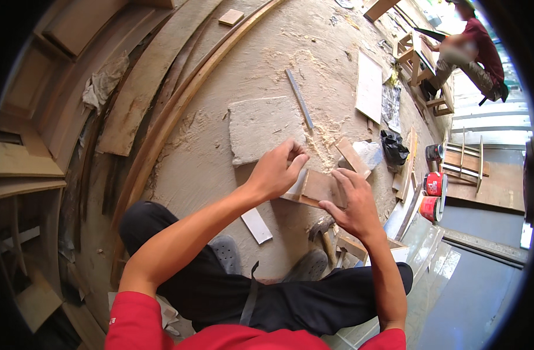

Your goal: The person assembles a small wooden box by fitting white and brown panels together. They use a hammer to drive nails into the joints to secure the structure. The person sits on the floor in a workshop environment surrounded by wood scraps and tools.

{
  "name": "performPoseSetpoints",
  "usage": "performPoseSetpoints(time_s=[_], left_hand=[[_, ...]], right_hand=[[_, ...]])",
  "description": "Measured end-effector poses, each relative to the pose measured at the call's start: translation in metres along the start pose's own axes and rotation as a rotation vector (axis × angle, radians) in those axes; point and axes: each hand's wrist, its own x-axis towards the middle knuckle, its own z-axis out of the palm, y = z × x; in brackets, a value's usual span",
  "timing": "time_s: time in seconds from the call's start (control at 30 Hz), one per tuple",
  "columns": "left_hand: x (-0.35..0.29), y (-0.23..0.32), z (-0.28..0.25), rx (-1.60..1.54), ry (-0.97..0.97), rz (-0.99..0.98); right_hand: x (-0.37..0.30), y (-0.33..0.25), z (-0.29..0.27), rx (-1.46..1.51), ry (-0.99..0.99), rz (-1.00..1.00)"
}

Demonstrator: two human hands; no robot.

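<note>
My right hand (pixel 356 204) grips a small brown wooden block (pixel 322 188), thumb on its near edge and fingers over its right end. A pale, flat surface (pixel 294 185) shows at the block's left end; I cannot tell if it is a separate piece. Just left of it is my left hand (pixel 277 170), its fingers curled and thumb against the index finger; anything in that pinch is too small to make out. Beyond the left hand lies a rough grey slab (pixel 261 125). A short white strip (pixel 256 226) rests on the floor below my hands.
Long curved boards (pixel 179 111) line the left. A dark metal bar (pixel 299 99), a white panel (pixel 369 86) and a black plastic bag (pixel 393 147) lie ahead. Red cans (pixel 433 184) stand at right. Another person (pixel 480 49) sits far right beside a wooden frame (pixel 416 55).
</note>
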Motion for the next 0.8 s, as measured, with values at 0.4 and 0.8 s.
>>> performPoseSetpoints(time_s=[0.4, 0.8], left_hand=[[0.009, -0.007, 0.012, 0.060, -0.071, 0.040], [0.025, 0.001, 0.023, 0.148, 0.030, 0.080]], right_hand=[[0.005, 0.038, 0.006, 0.143, -0.115, -0.066], [0.004, 0.056, 0.006, 0.298, -0.065, -0.086]])
